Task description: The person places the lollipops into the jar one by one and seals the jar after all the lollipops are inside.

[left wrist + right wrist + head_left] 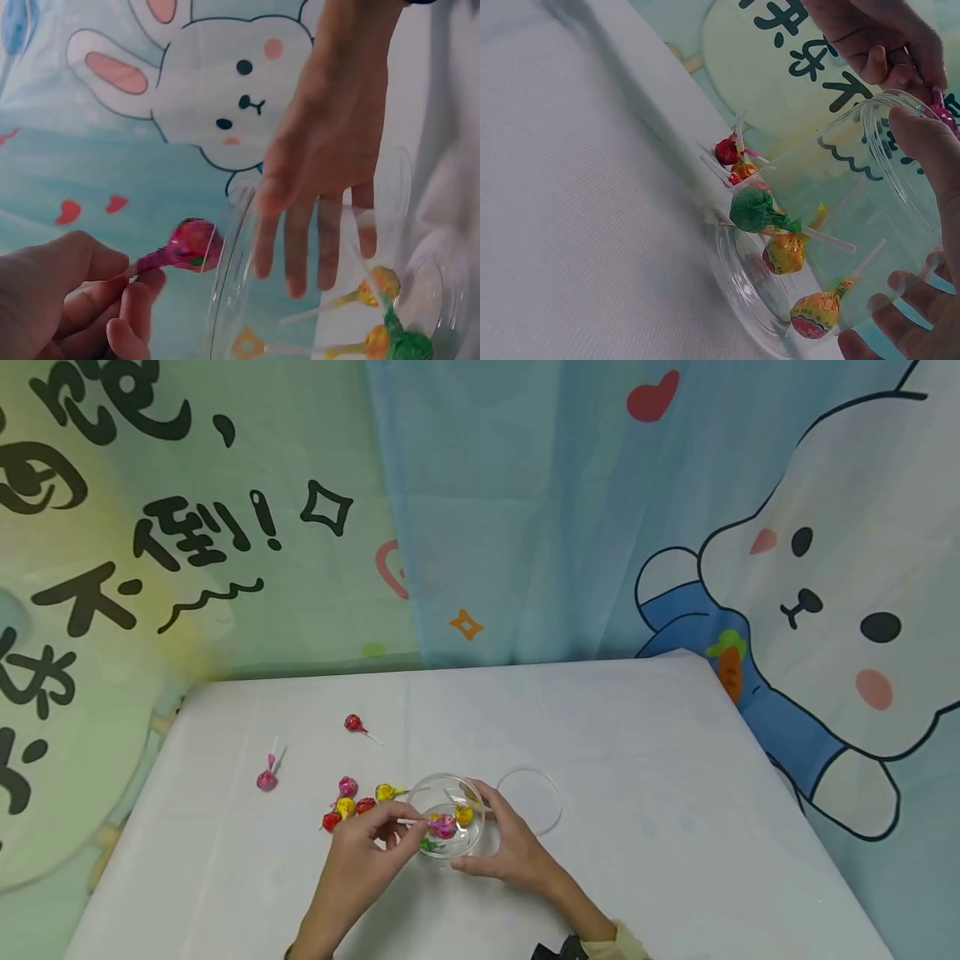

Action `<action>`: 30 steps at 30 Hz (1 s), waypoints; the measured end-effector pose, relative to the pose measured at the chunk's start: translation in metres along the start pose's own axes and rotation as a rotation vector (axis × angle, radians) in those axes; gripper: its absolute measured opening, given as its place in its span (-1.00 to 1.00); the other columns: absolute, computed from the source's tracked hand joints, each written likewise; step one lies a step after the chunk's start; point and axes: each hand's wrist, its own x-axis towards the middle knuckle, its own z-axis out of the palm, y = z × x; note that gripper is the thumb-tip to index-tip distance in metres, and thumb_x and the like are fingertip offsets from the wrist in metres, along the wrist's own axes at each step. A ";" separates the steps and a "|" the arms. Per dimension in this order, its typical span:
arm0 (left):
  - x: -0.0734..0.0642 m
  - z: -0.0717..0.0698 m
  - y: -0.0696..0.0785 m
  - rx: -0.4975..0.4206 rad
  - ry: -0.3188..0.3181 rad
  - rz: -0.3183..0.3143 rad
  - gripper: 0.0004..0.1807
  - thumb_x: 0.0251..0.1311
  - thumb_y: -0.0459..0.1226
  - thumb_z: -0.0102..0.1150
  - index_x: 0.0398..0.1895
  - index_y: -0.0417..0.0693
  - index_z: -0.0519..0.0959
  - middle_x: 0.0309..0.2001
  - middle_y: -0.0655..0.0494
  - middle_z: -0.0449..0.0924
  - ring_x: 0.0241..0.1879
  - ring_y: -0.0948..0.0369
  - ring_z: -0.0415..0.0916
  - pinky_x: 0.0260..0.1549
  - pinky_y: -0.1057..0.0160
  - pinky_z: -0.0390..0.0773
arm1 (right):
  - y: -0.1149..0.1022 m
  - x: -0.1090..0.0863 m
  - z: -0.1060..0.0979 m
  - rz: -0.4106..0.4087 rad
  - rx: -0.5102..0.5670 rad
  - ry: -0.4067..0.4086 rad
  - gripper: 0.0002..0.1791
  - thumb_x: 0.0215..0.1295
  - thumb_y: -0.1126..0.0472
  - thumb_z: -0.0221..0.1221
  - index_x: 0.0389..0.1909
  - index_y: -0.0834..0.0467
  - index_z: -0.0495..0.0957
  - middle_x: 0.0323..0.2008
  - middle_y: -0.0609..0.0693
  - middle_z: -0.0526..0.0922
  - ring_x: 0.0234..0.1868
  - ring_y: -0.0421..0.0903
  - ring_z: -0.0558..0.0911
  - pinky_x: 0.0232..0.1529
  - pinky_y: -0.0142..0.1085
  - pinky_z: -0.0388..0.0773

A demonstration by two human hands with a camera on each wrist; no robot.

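My left hand (371,847) pinches the white stick of a pink-wrapped lollipop (196,244) between thumb and fingers. The candy end points at the mouth of a clear plastic jar (727,277), right by its rim in the left wrist view. Around the jar's side my right hand (517,852) holds it, thumb at the rim and fingers spread along the far wall. Inside lie a green lollipop (751,210) and two yellow lollipops, one (784,253) beside the green and another (815,313) lower down.
Left of the jar, several red, pink and yellow lollipops (345,807) lie in a cluster on the white table (675,877). Farther out are a red lollipop (353,723) and pink lollipops (267,779). A clear round lid (559,810) lies behind the right hand. A printed curtain (510,527) hangs behind.
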 end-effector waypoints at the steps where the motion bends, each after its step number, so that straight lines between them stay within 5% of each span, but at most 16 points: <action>1: 0.000 0.002 0.000 0.041 -0.001 0.021 -0.83 -0.01 -0.30 0.45 -0.36 0.09 0.66 -0.47 0.30 0.63 -0.54 0.42 0.42 -0.54 0.47 0.52 | 0.000 0.000 0.000 -0.004 -0.004 0.001 0.05 -0.07 0.05 0.47 0.45 0.05 0.11 0.38 0.06 0.33 0.34 0.04 0.40 0.30 0.12 0.35; 6: 0.001 -0.001 -0.005 0.222 0.094 0.145 -0.66 -0.10 -0.29 0.51 -0.20 -0.03 0.64 -0.34 0.18 0.67 -0.59 0.48 0.33 -0.62 0.53 0.39 | 0.001 0.000 0.001 -0.017 -0.007 -0.002 0.03 -0.05 0.02 0.46 0.44 0.00 0.12 0.38 0.04 0.33 0.34 0.01 0.40 0.29 0.10 0.37; 8: 0.001 -0.007 -0.008 0.241 0.142 0.148 -0.63 -0.11 -0.32 0.51 -0.17 -0.05 0.63 -0.38 0.19 0.61 -0.60 0.48 0.30 -0.63 0.53 0.39 | 0.001 0.000 0.001 -0.018 -0.010 -0.002 0.03 -0.06 0.01 0.46 0.44 -0.02 0.12 0.38 0.02 0.34 0.34 0.00 0.40 0.29 0.08 0.38; 17: -0.001 -0.038 -0.030 0.312 0.256 -0.013 -0.71 -0.02 -0.38 0.44 -0.18 -0.11 0.65 -0.26 0.08 0.70 -0.60 0.41 0.34 -0.58 0.45 0.47 | 0.001 0.001 0.000 -0.042 -0.025 0.006 0.03 -0.07 -0.01 0.47 0.43 -0.07 0.12 0.37 0.03 0.35 0.30 0.04 0.44 0.26 0.11 0.37; 24: -0.007 -0.048 -0.046 0.355 0.256 -0.143 -0.75 0.06 -0.37 0.38 -0.15 -0.11 0.64 -0.25 0.03 0.71 -0.59 0.38 0.35 -0.62 0.45 0.42 | 0.000 0.001 0.000 -0.046 -0.026 0.009 0.05 -0.08 -0.02 0.47 0.43 -0.06 0.11 0.36 0.07 0.36 0.32 0.01 0.42 0.26 0.03 0.41; 30: -0.011 -0.052 -0.054 0.390 0.265 -0.195 -0.76 0.08 -0.38 0.35 -0.15 -0.13 0.64 -0.24 -0.03 0.71 -0.57 0.32 0.37 -0.60 0.47 0.42 | 0.000 0.002 0.001 -0.033 -0.019 0.006 0.05 -0.08 0.00 0.47 0.44 -0.03 0.11 0.37 0.08 0.35 0.33 0.01 0.42 0.26 0.04 0.41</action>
